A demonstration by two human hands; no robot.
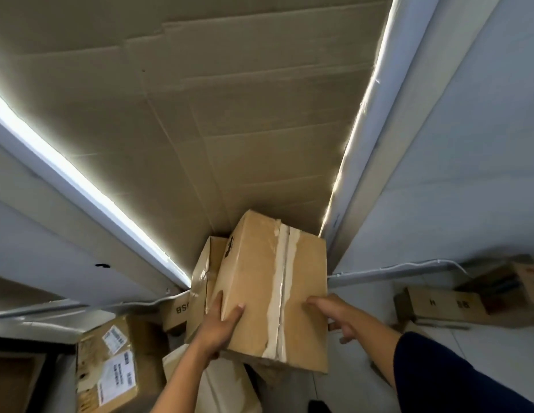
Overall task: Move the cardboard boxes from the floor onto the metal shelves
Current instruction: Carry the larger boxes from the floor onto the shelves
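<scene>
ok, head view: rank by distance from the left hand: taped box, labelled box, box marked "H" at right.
1. Taped box: held by the left hand.
2. Labelled box: lower left, below it.
3. "H" box: far right, past the right hand.

Single head-worn wide-angle view, no second camera to overlap with; it looks forward and steeply up from just behind and below the two-handed grip on a taped cardboard box (271,290), both forearms entering from the bottom edge. Close range: the box fills the lower centre, left hand (221,326) and right hand (340,317) on its near flanks. Above and beyond the grip the frame is filled by a flattened cardboard sheet (200,114), with strong wide-angle bending of the pale shelf beams (81,186) either side.
</scene>
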